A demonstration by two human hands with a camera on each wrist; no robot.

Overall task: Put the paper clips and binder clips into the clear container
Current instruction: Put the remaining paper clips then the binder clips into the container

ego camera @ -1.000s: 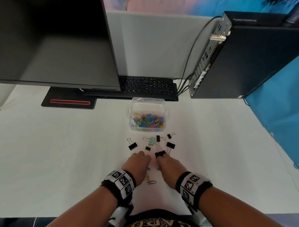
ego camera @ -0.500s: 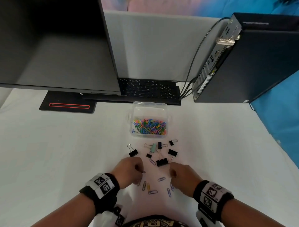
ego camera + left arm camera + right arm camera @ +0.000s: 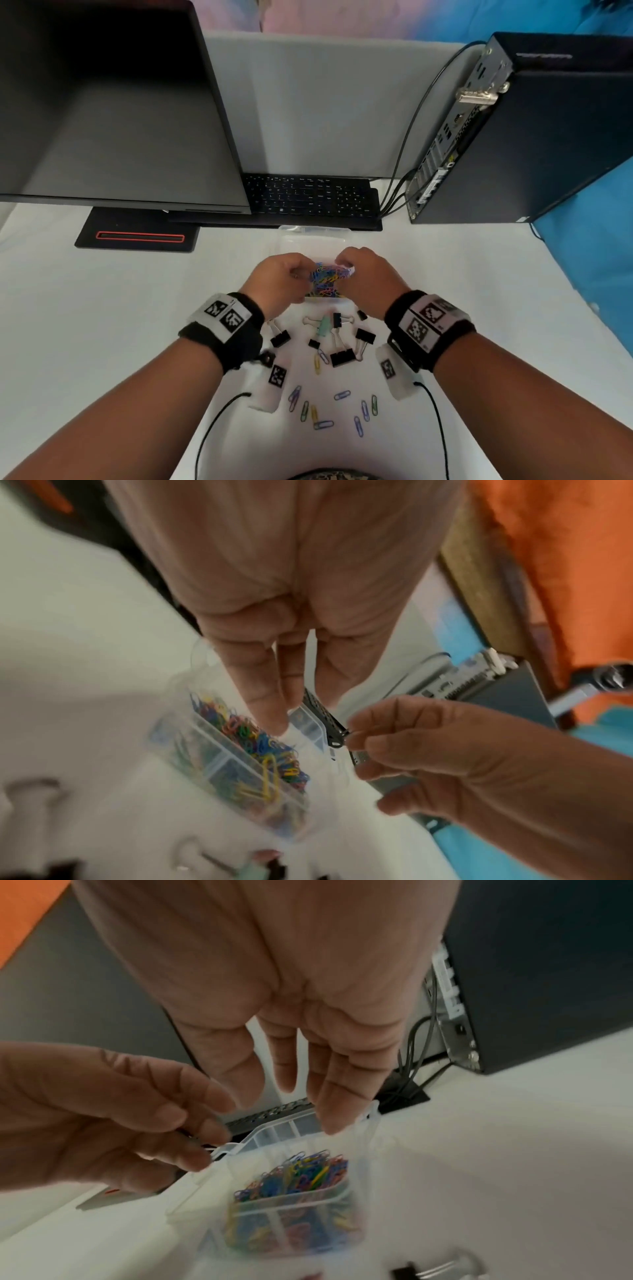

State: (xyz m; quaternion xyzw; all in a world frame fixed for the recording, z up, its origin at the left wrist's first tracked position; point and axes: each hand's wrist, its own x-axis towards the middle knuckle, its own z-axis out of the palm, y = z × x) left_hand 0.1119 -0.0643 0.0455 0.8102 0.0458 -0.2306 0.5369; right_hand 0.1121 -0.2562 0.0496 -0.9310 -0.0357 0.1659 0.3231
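The clear container (image 3: 313, 236) holds a heap of coloured paper clips (image 3: 325, 279). Both hands hover just above it, the left hand (image 3: 282, 277) over its left side and the right hand (image 3: 363, 270) over its right. In the left wrist view the left hand (image 3: 270, 696) points straight fingers down with nothing between them, and a yellow paper clip (image 3: 268, 777) shows at the container's (image 3: 219, 753) near rim. In the right wrist view the right hand (image 3: 308, 1083) also hangs with straight, empty fingers over the container (image 3: 291, 1202). Several binder clips (image 3: 340, 356) lie in front of the container, with loose paper clips (image 3: 323, 425) nearer me.
A keyboard (image 3: 308, 198) lies right behind the container. A large monitor (image 3: 113, 113) with its stand base (image 3: 137, 236) is at the back left. A black computer tower (image 3: 534, 137) with cables stands at the back right. The white table (image 3: 102, 325) spreads to both sides.
Both hands left the loose paper clips near me and moved forward and up to above the container. Their fingers, curled half a second ago, now hang straight.
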